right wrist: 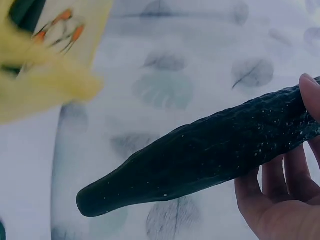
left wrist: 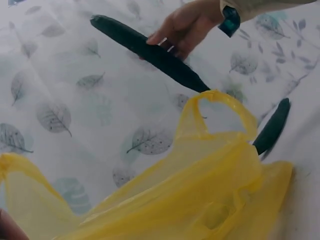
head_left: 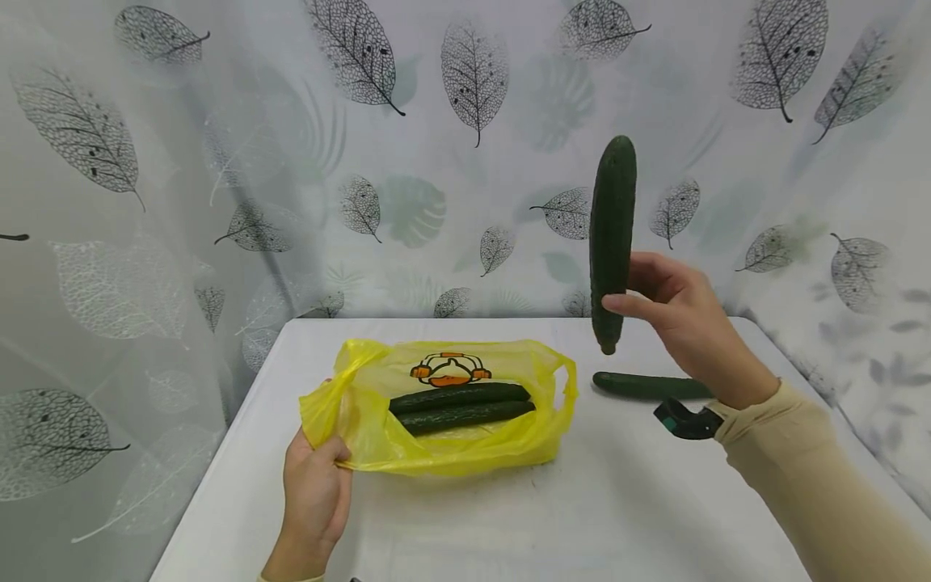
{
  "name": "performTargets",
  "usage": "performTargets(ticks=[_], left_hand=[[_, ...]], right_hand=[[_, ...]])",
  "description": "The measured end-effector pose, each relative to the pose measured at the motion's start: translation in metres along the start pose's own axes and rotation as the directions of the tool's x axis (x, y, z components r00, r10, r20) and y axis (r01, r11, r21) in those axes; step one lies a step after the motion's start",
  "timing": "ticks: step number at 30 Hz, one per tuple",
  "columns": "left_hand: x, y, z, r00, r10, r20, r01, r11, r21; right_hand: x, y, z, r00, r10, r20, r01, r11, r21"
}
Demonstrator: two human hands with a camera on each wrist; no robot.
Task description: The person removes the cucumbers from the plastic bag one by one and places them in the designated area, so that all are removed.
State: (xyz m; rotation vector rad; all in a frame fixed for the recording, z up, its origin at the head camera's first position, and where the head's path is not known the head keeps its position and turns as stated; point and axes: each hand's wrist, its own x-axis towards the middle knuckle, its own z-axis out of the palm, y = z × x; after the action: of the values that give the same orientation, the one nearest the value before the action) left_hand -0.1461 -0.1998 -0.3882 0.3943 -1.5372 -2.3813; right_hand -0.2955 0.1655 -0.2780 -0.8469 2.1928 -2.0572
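Observation:
My right hand [head_left: 676, 315] holds a dark green cucumber [head_left: 613, 234] upright above the table, thumb on one side and fingers on the other, near its lower end. The right wrist view shows the same cucumber [right wrist: 190, 155] close up, with the fingers under it. At the left my left hand [head_left: 316, 481] pinches the side of a yellow plastic bag [head_left: 480, 461], which lies with its mouth spread toward me. Two cucumbers [head_left: 465, 408] lie side by side inside the bag. In the left wrist view the bag [left wrist: 190, 190] hides them.
Another cucumber [head_left: 647, 386] lies on the white table [head_left: 465, 533] to the right of the bag, partly behind my right wrist. A dark band with a small device [head_left: 687, 420] is on that wrist. A leaf-patterned curtain [head_left: 451, 162] stands behind the table and along its sides.

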Motion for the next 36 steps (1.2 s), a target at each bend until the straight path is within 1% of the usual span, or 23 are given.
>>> performTargets(ticks=[2,3,4,6,8,10,12,17,22,24,25,30,33,36], left_hand=[[0.000,0.000,-0.001,1.000,0.001,-0.003,-0.001,1.000,-0.002],[0.000,0.000,-0.001,1.000,0.000,-0.006,0.000,1.000,-0.001],[0.000,0.000,-0.001,1.000,-0.001,-0.010,0.001,1.000,0.002],[0.000,0.000,-0.001,1.000,-0.004,-0.018,0.004,1.000,0.008],[0.000,0.000,-0.001,1.000,-0.009,-0.023,0.009,1.000,0.017],[-0.001,0.000,-0.001,1.000,-0.012,-0.027,0.013,1.000,0.024],[-0.001,0.000,-0.001,1.000,-0.012,-0.027,0.013,1.000,0.026],[-0.001,0.001,-0.001,1.000,-0.013,-0.021,0.014,1.000,0.023],[-0.001,0.002,-0.002,1.000,-0.016,-0.018,0.016,0.999,0.038],[-0.001,0.002,-0.002,1.000,-0.019,-0.020,0.020,0.999,0.048],[-0.001,0.002,-0.002,1.000,-0.020,-0.018,0.020,0.999,0.047],[-0.001,0.003,-0.002,1.000,-0.016,-0.002,0.016,0.999,0.034],[-0.001,0.003,-0.002,1.000,-0.016,-0.005,0.017,0.999,0.038],[-0.001,0.003,-0.002,1.000,-0.018,-0.013,0.019,0.999,0.045]], right_hand=[[-0.006,0.010,-0.009,1.000,0.016,-0.022,-0.019,0.992,-0.126],[-0.009,0.016,-0.014,0.999,0.023,-0.036,-0.030,0.980,-0.199],[-0.013,0.021,-0.019,0.998,0.031,-0.049,-0.044,0.959,-0.279],[-0.021,0.033,-0.028,0.996,0.050,-0.070,-0.075,0.909,-0.411],[-0.028,0.045,-0.038,0.994,0.062,-0.091,-0.101,0.847,-0.523],[-0.036,0.057,-0.047,0.993,0.071,-0.093,-0.113,0.789,-0.604],[-0.043,0.068,-0.056,0.993,0.079,-0.082,-0.114,0.744,-0.659],[-0.061,0.095,-0.078,0.994,0.105,-0.030,-0.092,0.662,-0.743],[-0.077,0.122,-0.098,0.997,0.075,0.033,-0.016,0.569,-0.822],[-0.082,0.132,-0.103,0.995,0.072,0.061,0.013,0.537,-0.843],[-0.085,0.137,-0.106,0.995,0.073,0.074,0.025,0.525,-0.851],[-0.093,0.154,-0.113,0.991,0.064,0.116,0.071,0.484,-0.872],[-0.096,0.162,-0.116,0.990,0.044,0.136,0.102,0.447,-0.889],[-0.098,0.167,-0.117,0.986,0.049,0.158,0.124,0.412,-0.903]])
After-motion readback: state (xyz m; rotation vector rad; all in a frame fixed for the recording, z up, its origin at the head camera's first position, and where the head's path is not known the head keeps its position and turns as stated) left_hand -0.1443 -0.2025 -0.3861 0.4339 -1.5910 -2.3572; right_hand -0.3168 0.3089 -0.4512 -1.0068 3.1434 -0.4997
